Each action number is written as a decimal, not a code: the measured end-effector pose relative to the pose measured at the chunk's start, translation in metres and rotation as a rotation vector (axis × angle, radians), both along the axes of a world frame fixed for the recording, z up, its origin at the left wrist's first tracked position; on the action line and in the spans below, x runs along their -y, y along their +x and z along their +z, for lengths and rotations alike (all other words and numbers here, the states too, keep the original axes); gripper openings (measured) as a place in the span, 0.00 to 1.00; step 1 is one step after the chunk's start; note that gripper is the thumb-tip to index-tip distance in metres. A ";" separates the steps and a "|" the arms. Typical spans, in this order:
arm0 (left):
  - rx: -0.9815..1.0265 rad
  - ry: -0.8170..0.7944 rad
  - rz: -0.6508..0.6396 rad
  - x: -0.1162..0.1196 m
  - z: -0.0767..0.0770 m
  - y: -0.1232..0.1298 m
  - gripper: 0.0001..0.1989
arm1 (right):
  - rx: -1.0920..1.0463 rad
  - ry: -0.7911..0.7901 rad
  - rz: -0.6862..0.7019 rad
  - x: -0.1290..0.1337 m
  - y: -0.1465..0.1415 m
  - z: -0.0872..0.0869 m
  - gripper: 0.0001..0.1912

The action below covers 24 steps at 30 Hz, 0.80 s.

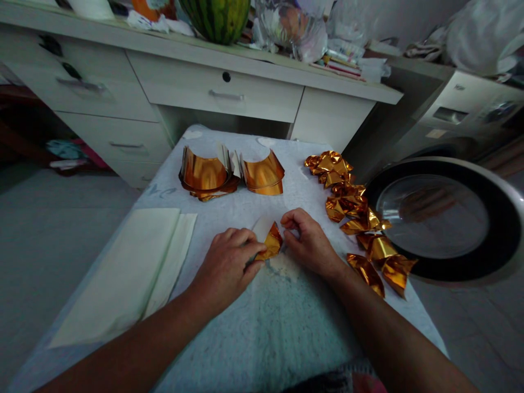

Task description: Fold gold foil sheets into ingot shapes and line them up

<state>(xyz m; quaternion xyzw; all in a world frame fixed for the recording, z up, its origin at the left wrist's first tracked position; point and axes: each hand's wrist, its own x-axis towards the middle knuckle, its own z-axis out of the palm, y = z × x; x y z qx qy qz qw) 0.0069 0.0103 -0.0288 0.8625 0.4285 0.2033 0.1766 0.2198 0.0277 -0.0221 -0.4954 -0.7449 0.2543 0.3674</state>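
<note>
A small folded piece of gold foil paper [273,240] with a pale backing is pinched between the thumb and fingers of my left hand [231,256], low over the middle of the cloth. My right hand [309,240] is just to the right of the foil, its fingers curled toward the thumb; whatever lies between those fingertips cannot be made out. Beyond my hands stand two curved stacks of gold foil sheets, a left stack [204,172] and a right stack [264,173]. Along the right edge lies a row of folded, crumpled gold foil pieces [347,199].
A pale folded paper stack [118,273] lies on the left of the cloth-covered table [221,349]. Behind are white drawers [262,101] under a counter holding a watermelon [216,19] and bags. An open washing machine door [442,218] stands close on the right.
</note>
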 end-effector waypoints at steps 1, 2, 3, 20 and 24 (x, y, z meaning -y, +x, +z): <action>0.002 0.002 -0.006 0.000 0.000 0.000 0.12 | 0.053 0.025 0.004 0.000 0.001 0.000 0.10; 0.005 0.004 -0.012 0.000 0.000 0.000 0.12 | 0.098 0.036 0.015 -0.001 0.001 0.000 0.09; 0.010 0.005 -0.017 0.000 0.000 0.000 0.11 | 0.139 0.037 0.031 -0.001 0.002 0.000 0.09; 0.008 -0.006 0.253 -0.003 0.003 -0.002 0.15 | 0.309 -0.033 -0.108 -0.005 -0.008 -0.007 0.07; -0.021 -0.030 0.256 -0.002 0.003 0.000 0.20 | 0.410 -0.064 -0.165 -0.006 -0.015 -0.009 0.15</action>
